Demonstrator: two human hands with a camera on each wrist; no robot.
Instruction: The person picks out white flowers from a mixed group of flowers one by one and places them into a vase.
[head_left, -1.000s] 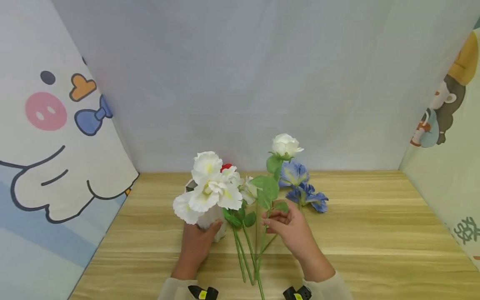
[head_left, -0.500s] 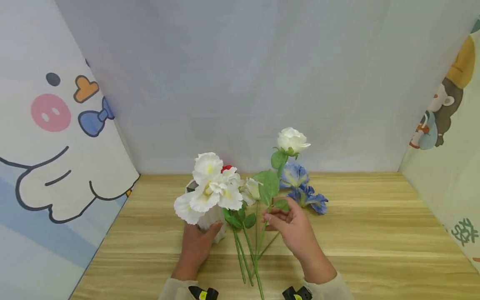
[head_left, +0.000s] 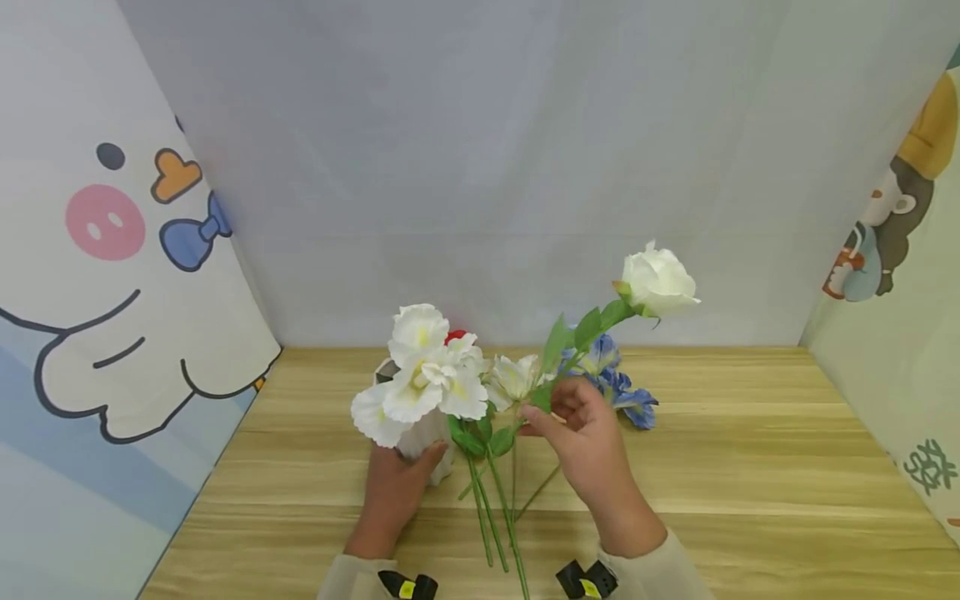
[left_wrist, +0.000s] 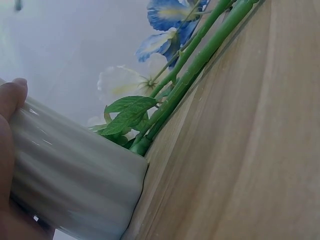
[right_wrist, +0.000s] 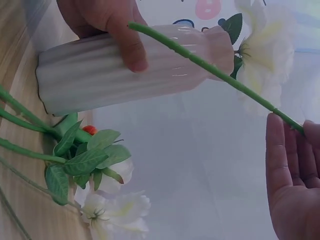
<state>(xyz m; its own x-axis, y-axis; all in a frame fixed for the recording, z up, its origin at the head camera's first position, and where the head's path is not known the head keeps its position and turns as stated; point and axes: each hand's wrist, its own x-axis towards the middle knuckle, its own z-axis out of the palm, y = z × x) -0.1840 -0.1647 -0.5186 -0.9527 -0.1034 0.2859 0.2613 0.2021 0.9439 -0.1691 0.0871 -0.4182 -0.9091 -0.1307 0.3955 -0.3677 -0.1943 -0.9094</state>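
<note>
A white ribbed vase (head_left: 426,446) stands upright on the table, gripped around its side by my left hand (head_left: 393,496). From its mouth leans a white iris (head_left: 420,375) with yellow centres, which hides much of the rim in the head view. My right hand (head_left: 585,450) pinches the green stem (right_wrist: 210,68) of a white rose (head_left: 657,281) between thumb and fingers. The rose tilts to the upper right, while its bare stem end points down left, passing in front of the vase in the right wrist view.
Beside the vase lie several flowers on the wooden table (head_left: 735,467): a pale iris (head_left: 513,377), a red bloom (head_left: 453,336) mostly hidden, and blue irises (head_left: 633,406) behind my right hand. Their green stems (head_left: 495,521) run toward the front edge. A grey curtain (head_left: 480,167) hangs behind.
The rose has swung from nearly upright to a tilt toward the right, its stem end lifting off to the left. The left hand and vase stay in place.
</note>
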